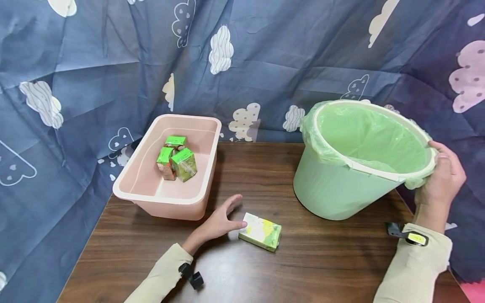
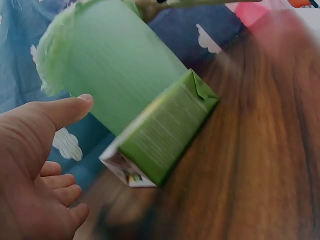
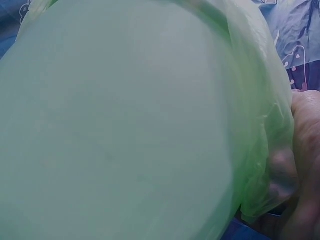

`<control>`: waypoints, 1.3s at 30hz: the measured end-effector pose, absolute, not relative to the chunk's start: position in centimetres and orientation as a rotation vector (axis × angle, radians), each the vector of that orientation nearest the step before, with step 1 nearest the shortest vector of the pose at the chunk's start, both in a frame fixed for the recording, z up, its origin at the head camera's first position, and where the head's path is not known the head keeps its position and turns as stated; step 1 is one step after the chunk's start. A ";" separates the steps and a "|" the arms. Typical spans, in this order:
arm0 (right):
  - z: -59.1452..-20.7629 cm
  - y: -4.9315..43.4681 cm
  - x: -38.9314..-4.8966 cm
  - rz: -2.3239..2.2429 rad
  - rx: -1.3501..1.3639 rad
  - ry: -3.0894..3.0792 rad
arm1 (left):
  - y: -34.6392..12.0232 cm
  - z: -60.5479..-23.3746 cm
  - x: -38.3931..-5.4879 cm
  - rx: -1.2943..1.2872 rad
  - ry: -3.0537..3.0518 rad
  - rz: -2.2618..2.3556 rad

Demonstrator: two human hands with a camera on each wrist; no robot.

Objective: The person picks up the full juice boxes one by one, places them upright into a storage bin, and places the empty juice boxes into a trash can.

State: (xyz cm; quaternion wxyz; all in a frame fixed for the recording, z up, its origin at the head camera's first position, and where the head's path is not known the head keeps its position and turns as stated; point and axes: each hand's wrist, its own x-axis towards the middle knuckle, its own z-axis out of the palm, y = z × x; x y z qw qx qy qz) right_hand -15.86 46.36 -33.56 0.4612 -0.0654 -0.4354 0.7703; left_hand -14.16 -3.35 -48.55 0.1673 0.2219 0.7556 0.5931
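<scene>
A green-and-white drink carton [image 1: 259, 232] lies on its side on the wooden table. Just left of it, my left hand [image 1: 217, 223] has thumb and fingers spread, the thumb tip overlapping the carton's edge in the head view. The left wrist view shows a gap between this hand [image 2: 35, 150] and the carton [image 2: 162, 132]. My right hand [image 1: 441, 179] grips the rim of a pale green trash bin [image 1: 333, 185], which leans to the right. A thin green bag [image 1: 363, 134] lines the bin and folds over its rim; some right fingers are hidden behind it.
At the left stands a pink plastic basin [image 1: 166, 206] with several green-topped cartons [image 1: 183, 164] inside. Blue cloth [image 1: 257, 54] with cloud prints hangs behind the table [image 1: 242, 273]. Both sleeves carry small strapped devices [image 1: 417, 238].
</scene>
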 end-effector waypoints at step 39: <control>-33.9 46.7 -16.1 1.918 -0.114 -1.060 | -3.5 -49.3 -13.1 0.803 2.289 1.474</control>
